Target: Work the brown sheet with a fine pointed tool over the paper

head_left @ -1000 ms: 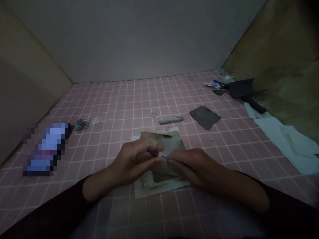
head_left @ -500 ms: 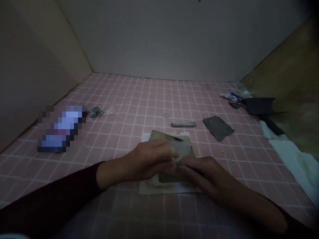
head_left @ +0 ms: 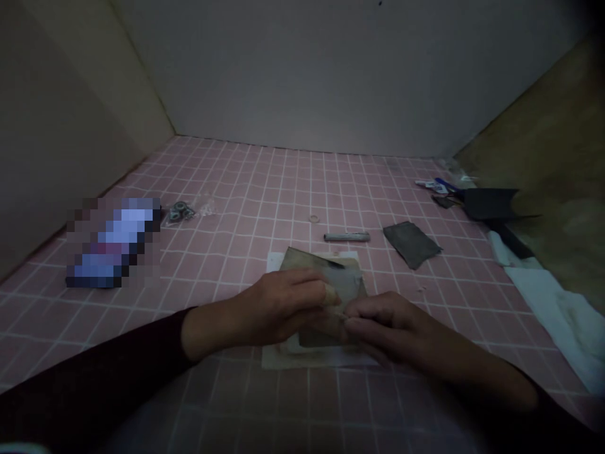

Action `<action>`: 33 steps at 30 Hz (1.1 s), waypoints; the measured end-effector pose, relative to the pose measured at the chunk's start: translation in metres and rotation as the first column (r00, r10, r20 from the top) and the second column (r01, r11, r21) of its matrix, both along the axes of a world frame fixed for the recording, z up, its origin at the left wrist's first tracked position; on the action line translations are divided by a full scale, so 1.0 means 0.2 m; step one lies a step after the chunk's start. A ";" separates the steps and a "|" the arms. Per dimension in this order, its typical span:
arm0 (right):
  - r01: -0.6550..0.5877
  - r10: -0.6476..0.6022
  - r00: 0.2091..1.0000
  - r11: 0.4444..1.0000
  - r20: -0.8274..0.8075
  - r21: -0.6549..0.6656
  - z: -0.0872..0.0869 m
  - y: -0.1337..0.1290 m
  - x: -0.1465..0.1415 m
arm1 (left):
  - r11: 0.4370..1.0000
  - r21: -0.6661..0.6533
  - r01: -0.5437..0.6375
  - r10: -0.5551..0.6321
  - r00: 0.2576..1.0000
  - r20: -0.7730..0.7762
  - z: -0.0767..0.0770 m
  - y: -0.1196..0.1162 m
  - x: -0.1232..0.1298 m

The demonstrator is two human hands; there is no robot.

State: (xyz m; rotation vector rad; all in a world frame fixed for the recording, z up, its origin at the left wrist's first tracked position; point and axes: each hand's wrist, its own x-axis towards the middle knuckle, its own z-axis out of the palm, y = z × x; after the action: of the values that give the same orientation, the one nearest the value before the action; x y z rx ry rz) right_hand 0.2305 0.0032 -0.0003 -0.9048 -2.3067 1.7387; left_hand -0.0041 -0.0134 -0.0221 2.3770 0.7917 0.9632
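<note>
My left hand (head_left: 290,302) is closed, its fingertips bunched over a flat grey sheet (head_left: 307,257). Coming in from the right, my right hand (head_left: 390,318) is closed too, thumb pinched on the forefinger. The fingertips of both hands nearly meet above the sheet. Whatever they pinch is too small and dim to make out. The sheet has a dark patch near its far edge and is partly covered by my hands. Under it lies white paper (head_left: 278,359) with brownish stains.
Beyond my hands lie a grey marker-like tube (head_left: 347,237), a small pale ring (head_left: 314,219) and a dark grey rough piece (head_left: 412,244). A blurred-out phone (head_left: 116,243) and a bag of small metal parts (head_left: 180,212) are left. Black folded material (head_left: 489,203) and white tissue (head_left: 543,296) lie right.
My right hand's fingers have shifted slightly and its fingertips show more clearly. The left hand stays over the sheet, almost in place. The view has moved very slightly.
</note>
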 end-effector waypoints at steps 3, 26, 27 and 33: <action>0.064 -0.055 0.997 0.985 -0.056 0.159 -0.02 0.01 0.01 | 0.999 -0.032 -0.021 0.022 0.999 0.028 0.00 0.00 -0.01; 0.080 -0.069 0.991 0.992 -0.112 0.097 -0.02 0.00 0.01 | 0.955 -0.283 -0.083 0.117 0.988 0.105 -0.01 0.02 -0.04; 0.034 -0.037 0.990 0.999 -0.136 -0.027 -0.02 0.01 0.01 | 0.971 -0.221 -0.087 0.106 0.992 0.075 -0.01 0.01 -0.05; 0.227 -0.158 0.970 0.859 -0.183 0.459 -0.06 -0.01 0.01 | 0.920 -0.366 -0.141 0.199 0.972 0.126 0.00 -0.01 -0.04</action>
State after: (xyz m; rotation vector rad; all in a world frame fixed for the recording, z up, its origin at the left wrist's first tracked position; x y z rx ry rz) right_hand 0.2328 0.0013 -0.0113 -0.8464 -2.2969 1.0386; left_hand -0.0131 -0.0149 -0.0226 1.9197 1.0278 0.9716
